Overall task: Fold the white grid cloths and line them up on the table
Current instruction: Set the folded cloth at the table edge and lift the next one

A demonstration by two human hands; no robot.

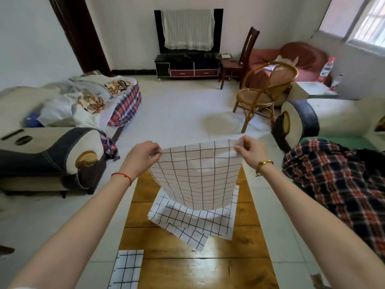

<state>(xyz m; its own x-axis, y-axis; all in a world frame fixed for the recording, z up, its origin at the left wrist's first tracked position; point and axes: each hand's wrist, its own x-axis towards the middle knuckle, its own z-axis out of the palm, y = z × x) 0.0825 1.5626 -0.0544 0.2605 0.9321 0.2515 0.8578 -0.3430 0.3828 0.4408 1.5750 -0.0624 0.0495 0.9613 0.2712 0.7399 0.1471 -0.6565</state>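
Fingers (155,152) pinch grid cloth (195,176) above unfolded pile (193,222); folded cloth (127,268) near.

No legible text, label, brand, number or sign is found anywhere in the view. A label is carried by the plastic bottle (327,66) at two o'clock, but it is too blurred to be read.

A held cloth (195,174) hangs above the table (187,268), over a loose cloth pile (193,222); a folded cloth (127,270) lies at the table's near left edge.
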